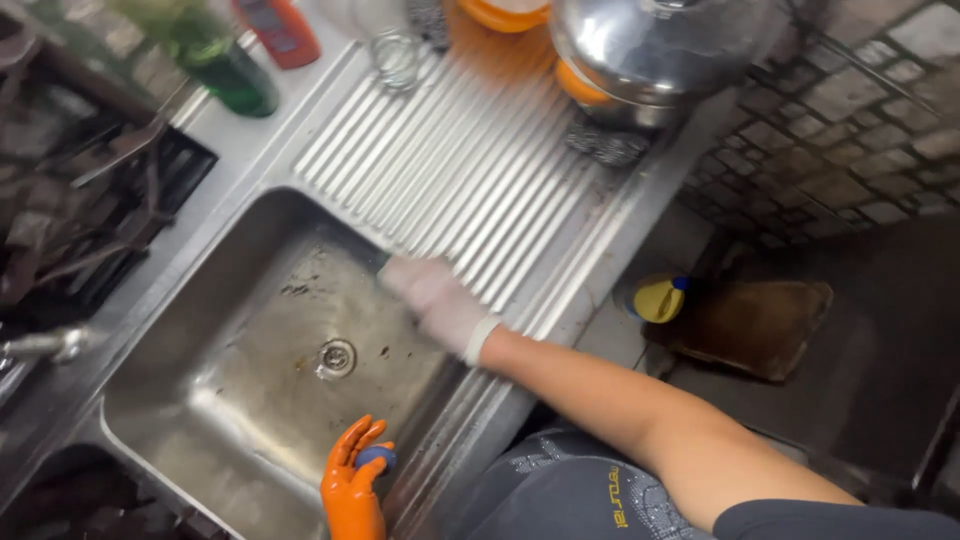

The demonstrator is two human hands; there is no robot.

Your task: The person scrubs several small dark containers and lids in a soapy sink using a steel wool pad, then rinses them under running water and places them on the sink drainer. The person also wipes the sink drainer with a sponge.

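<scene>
1. Right hand point(432, 298), pale glove, blurred, at the sink point(150, 400) rim by the ribbed drainboard point(470, 160); finger state unclear.
2. Left hand point(352, 482), orange glove, at 6 o'clock, fingers pinching a small blue object point(376, 457).
3. Drain point(336, 357) at centre; steel pot point(650, 50) at 1 o'clock.

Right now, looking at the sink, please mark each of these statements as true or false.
1. The left hand wears an orange glove. True.
2. The right hand wears an orange glove too. False: its glove is pale, whitish.
3. The left hand holds a small blue thing in its grip. True.
4. The sink is full of plates. False: the basin holds no plates, and the drain shows.
5. A green bottle stands behind the sink. True.
</scene>
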